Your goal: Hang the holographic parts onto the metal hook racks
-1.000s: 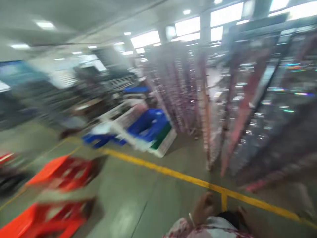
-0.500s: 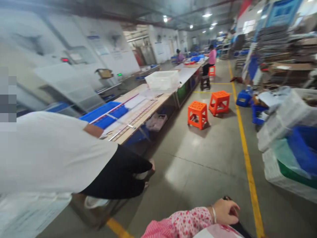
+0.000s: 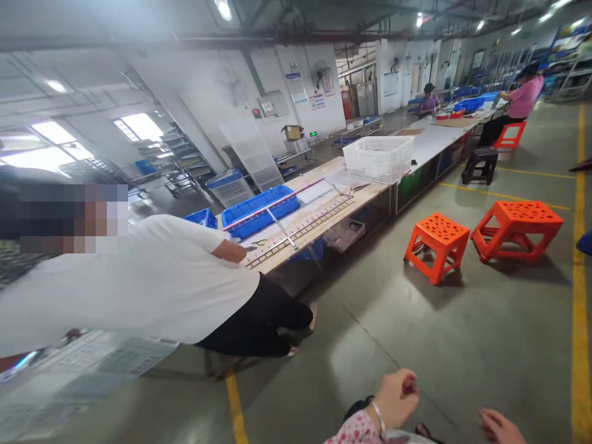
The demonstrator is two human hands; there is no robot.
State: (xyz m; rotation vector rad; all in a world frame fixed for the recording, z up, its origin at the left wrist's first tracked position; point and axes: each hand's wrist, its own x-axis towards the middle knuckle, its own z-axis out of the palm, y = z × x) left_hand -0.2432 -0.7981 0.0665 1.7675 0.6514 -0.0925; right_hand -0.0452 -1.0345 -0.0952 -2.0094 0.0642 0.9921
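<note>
My left hand (image 3: 393,398), below a pink-and-white patterned sleeve and a pale bracelet, hangs over the grey floor at the bottom of the head view. Its fingers are loosely curled, with nothing seen in them. To its right, my right hand (image 3: 502,427) enters at the bottom edge, partly cut off. The fingers that show are stretched out and hold nothing visible. Both hands are apart from each other and touch no object that I can see.
At the left, a person in a white shirt (image 3: 139,277) bends over a long worktable (image 3: 319,237) bearing a metal frame (image 3: 282,229), a blue tub (image 3: 261,213) and a white basket (image 3: 379,159). Orange stools (image 3: 437,237) stand on the floor to the right. Farther back, two people sit working.
The view has swung left, so the table and stools appear farther right. My right hand has come into view. My left hand's fingers are more curled.
</note>
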